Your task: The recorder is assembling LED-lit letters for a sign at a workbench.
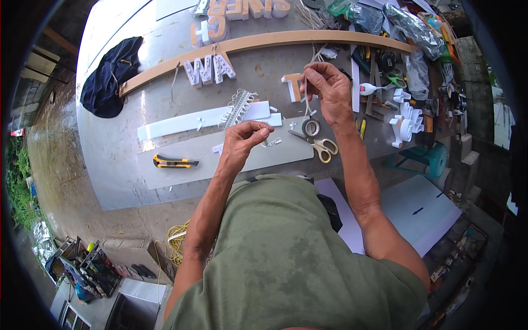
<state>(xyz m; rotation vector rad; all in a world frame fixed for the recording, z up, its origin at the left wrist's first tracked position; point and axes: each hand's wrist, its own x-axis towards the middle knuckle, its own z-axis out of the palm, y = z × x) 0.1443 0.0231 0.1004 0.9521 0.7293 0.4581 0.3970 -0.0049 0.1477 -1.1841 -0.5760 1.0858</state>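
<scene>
My right hand is raised over the table, thumb and fingers pinching a thin pale cord. The cord hangs below the fingers, and more of it shows above them. Lower and to the left, my left hand has its thumb and forefinger pressed together; what they hold, if anything, is too small to name. Just beyond that hand lies a coiled strip of small white pieces on white strips. Scissors with beige handles and a roll of dark tape lie below my right hand.
A yellow utility knife lies at the left on a grey sheet. A long wooden strip crosses the table, with block letters beside it. Dark cloth lies far left; tools and white curled pieces crowd the right.
</scene>
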